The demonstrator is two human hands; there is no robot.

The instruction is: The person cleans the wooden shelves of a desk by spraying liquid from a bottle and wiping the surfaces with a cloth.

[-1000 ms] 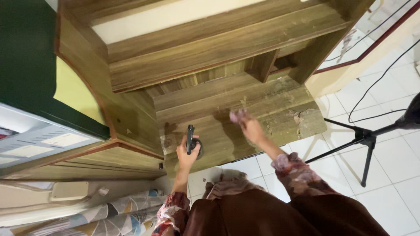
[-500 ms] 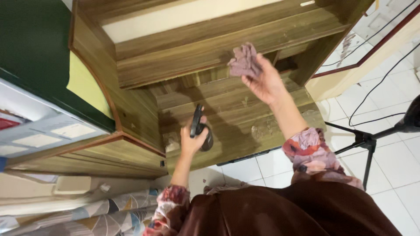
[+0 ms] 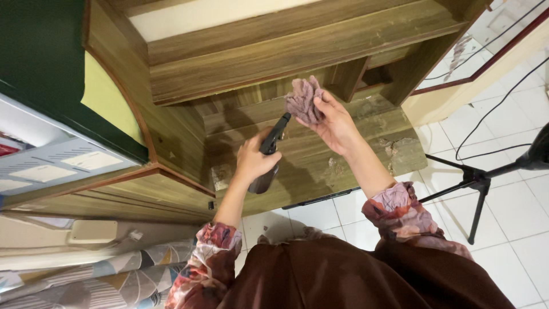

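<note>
Cloth (image 3: pixel 304 100) (crumpled) faces spray bottle (image 3: pixel 270 154).

A wooden shelf unit (image 3: pixel 297 51) with worn, flaking boards rises beyond the hands. To their right a black tripod (image 3: pixel 477 186) stands on white floor tiles (image 3: pixel 514 212), cables (image 3: pixel 497 109) trailing past. Lower left lies patterned fabric (image 3: pixel 108 280).

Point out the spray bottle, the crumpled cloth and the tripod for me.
spray bottle (image 3: pixel 273 143), head view, on its black trigger head above the left hand (image 3: pixel 251 163).
crumpled cloth (image 3: pixel 302 100), head view, on the bunched middle, in the right hand (image 3: pixel 334 126).
tripod (image 3: pixel 477 182), head view, on the leg hub.
</note>
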